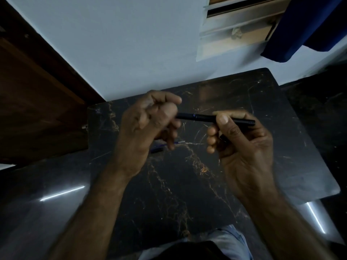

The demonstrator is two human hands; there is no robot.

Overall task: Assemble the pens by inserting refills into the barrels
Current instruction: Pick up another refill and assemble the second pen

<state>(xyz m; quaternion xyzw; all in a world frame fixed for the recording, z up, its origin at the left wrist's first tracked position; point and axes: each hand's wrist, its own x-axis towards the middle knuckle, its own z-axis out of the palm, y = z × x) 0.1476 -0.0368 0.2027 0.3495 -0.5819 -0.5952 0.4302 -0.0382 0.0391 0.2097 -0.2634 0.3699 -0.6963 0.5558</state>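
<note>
Above the tabletop (281,102) both hands hold one black barrel (199,117) level, long axis left to right. The right hand (242,145) pinches its right half and the left hand (148,119) curls its fingers (169,109) on the left end. A refill (179,142) lies on the tabletop under the left hand (the nearer one).

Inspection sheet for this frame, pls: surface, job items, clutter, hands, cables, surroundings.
Surface: dark marble-pattern table, glossy.
Job's things: black pen held level above the table between both hands; blue refill lying on the table below the left hand; small dark piece beside it, too blurred to name.
Clutter: nothing seen.
Hands: left hand grips the pen's left end, fingers curled; right hand pinches the pen's other half.
Cables: nothing seen.
Surroundings: brown wooden panel at left, pale wall, blue cloth top right.
</note>
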